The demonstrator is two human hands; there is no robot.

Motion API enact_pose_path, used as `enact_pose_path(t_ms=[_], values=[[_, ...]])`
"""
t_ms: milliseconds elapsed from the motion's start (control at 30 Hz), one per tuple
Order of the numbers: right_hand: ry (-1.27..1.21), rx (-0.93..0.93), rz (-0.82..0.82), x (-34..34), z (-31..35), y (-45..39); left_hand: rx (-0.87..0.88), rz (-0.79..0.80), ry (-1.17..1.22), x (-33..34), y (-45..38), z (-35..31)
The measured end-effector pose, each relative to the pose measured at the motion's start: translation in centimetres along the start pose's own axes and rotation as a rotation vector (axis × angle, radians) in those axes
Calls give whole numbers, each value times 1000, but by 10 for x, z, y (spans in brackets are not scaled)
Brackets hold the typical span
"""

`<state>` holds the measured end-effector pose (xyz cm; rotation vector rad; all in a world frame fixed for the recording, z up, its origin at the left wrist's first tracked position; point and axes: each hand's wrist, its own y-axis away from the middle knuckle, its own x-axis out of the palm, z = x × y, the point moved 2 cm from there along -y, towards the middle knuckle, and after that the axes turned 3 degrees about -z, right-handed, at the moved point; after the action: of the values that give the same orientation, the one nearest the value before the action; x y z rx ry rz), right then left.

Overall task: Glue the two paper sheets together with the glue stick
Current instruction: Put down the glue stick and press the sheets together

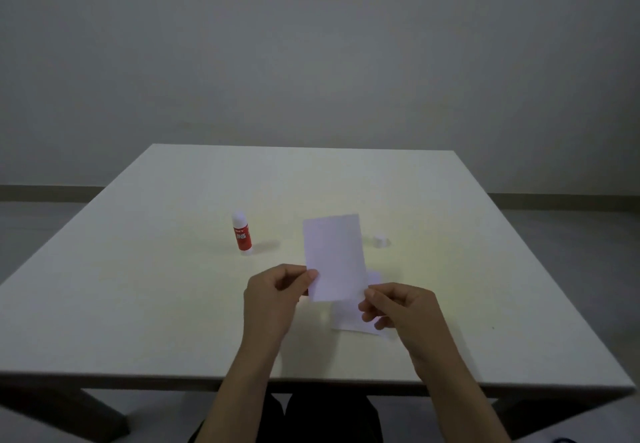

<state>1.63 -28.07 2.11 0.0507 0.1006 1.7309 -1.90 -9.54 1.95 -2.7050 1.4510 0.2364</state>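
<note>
Holding one paper sheet up above the table — that is what both hands are doing in the head view, the only view there is. The left hand pinches the sheet's lower left edge between thumb and fingers, closed tight on it. The right hand pinches the lower right corner the same way, fingers shut on the paper. The sheet stands nearly upright, tilted a little.

The second sheet lies flat on the table under the hands, partly hidden by the right hand. The glue stick stands upright on the table, off to the left and well apart from the papers. Its cap looks to be off, sitting by itself on the right side near the held sheet. It is too dim to tell whether any glue is on either sheet.

With the cap off and the stick set down, the step looks like bringing the two sheets together — lining up the held one over the flat one. This is a guess from how things lie.

The next move calls for lowering the sheet slowly, matching its edges with the one below, then pressing it flat. Thin paper bends and slides easily, so both pinches need to stay even until it lands
</note>
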Motion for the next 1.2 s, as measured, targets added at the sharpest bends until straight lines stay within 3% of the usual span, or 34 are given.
enact_pose_path(t_ms=[233, 533, 1200], values=[[48, 55, -52, -23, -4, -21, -55, 177, -128, 22, -10, 5], [250, 134, -72, -26, -27, -32, -45, 214, -277, 29, -13, 22], [579, 10, -101, -16, -30, -32, 53, 216, -539, 37, -16, 30]])
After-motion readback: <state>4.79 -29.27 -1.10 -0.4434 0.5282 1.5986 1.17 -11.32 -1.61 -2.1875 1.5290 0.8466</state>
